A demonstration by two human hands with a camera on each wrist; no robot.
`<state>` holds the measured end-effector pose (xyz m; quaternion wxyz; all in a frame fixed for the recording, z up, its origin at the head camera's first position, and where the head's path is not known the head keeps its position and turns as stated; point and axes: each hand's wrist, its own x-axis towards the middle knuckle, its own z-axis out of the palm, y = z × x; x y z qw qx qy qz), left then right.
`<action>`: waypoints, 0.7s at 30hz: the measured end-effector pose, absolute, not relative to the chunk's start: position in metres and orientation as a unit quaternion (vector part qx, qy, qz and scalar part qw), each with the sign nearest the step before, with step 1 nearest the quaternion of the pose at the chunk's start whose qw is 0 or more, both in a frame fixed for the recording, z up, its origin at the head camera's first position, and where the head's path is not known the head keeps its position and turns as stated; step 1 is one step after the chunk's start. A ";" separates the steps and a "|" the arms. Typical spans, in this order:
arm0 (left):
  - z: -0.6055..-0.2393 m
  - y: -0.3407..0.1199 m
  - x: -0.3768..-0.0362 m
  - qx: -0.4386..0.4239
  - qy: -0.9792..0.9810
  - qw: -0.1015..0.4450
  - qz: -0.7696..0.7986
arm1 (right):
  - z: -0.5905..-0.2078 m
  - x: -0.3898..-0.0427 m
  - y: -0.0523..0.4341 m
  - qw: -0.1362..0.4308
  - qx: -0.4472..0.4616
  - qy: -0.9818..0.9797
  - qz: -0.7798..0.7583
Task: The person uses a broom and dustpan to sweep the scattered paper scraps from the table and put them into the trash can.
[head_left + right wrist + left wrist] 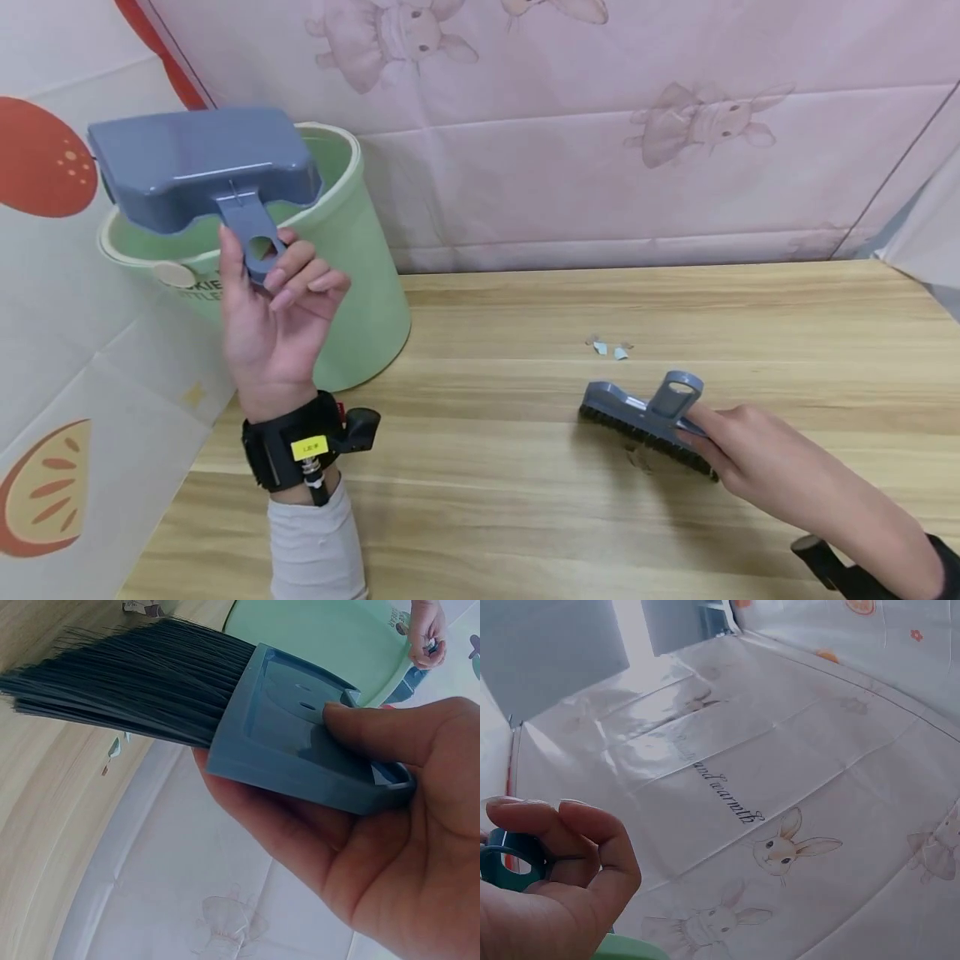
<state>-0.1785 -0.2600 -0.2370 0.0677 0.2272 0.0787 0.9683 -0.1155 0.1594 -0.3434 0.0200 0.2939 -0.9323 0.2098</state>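
A blue-grey dustpan, tipped with its underside showing, is over the mouth of the green bin in the head view. My left hand pinches its short handle between thumb and fingers; the pan's inside is hidden. In the left wrist view only the handle's looped end shows beside the curled fingers. My right hand grips a matching hand brush with dark bristles, thumb on top and fingers beneath. Low over the table, the brush partly covers some small dark bits. Small pale scraps lie behind the brush.
The bin stands at the back left of the wood-grain table. A pink sheet with rabbit prints hangs along the back edge, and a white fruit-print sheet runs down the left side.
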 end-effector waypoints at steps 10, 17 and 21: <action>-0.236 -0.251 -0.176 0.272 0.097 0.107 0.951 | -0.345 -0.115 0.160 0.038 0.295 -0.931 0.210; -0.236 -0.244 -0.171 0.310 0.128 0.117 0.935 | -0.345 -0.116 0.160 0.018 0.294 -0.931 0.214; -0.236 -0.242 -0.166 0.322 0.144 0.147 0.924 | -0.345 -0.116 0.159 0.039 0.307 -0.928 0.209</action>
